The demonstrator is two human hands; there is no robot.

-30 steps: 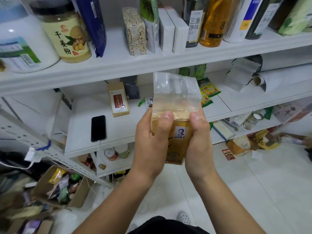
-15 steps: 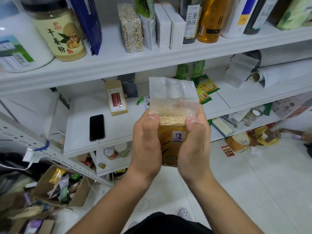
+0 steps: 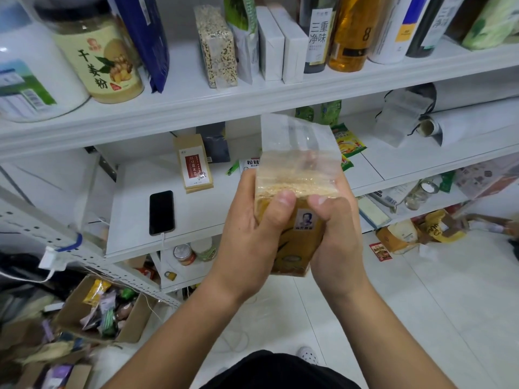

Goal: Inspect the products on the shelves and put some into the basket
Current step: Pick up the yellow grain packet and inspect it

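Clear plastic over pale grain: that is the packet of rice (image 3: pixel 295 217) I hold upright at chest height, portrait label toward me so I can read it. My left hand (image 3: pixel 252 237) wraps its left side with the thumb pressed across the front; my right hand (image 3: pixel 337 237) clasps the right side, thumb at the grain line. Both grips are closed on the packet, steadying the slack empty top so it does not flop. No basket shows, so I judge the inspection is unfinished. Beyond, at 10 o'clock, a black phone (image 3: pixel 161 212) lies flat on the middle shelf (image 3: pixel 132 220), cable plugged in, and a red-labelled tea box (image 3: pixel 195 167) lies past it. Farther, at 11 o'clock on the top shelf (image 3: pixel 196 99), stands a jar of ginger powder (image 3: pixel 98 57).
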